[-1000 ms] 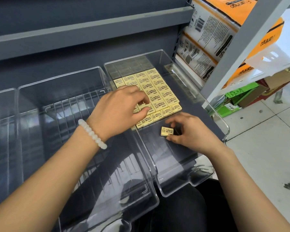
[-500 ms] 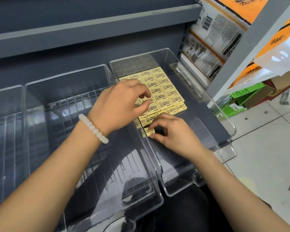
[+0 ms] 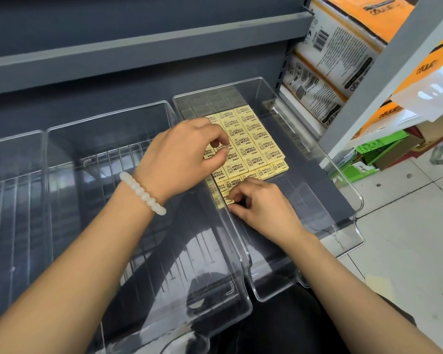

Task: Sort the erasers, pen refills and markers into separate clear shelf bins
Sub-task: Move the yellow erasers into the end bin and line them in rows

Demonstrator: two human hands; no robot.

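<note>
Several yellow erasers (image 3: 251, 144) lie in tidy rows at the back of the right clear bin (image 3: 343, 185). My right hand (image 3: 261, 208) pinches one loose yellow eraser (image 3: 226, 199) against the bin's left wall, at the front of the rows. My left hand (image 3: 182, 157), with a white bead bracelet on its wrist, hovers over the left rows, thumb and forefinger curled down onto an eraser (image 3: 220, 146) there. No pen refills or markers are in view.
Two more clear bins stand to the left, the middle bin (image 3: 113, 116) and the far-left bin (image 3: 10, 139), both holding nothing visible. A grey shelf (image 3: 138, 54) runs above. Orange and white packs (image 3: 343, 60) and boxes on the floor (image 3: 384, 152) lie right.
My right hand carried the loose eraser from the bin's open middle leftward and back to the front-left corner of the rows. My left hand stayed over the left rows, fingers curling down.
</note>
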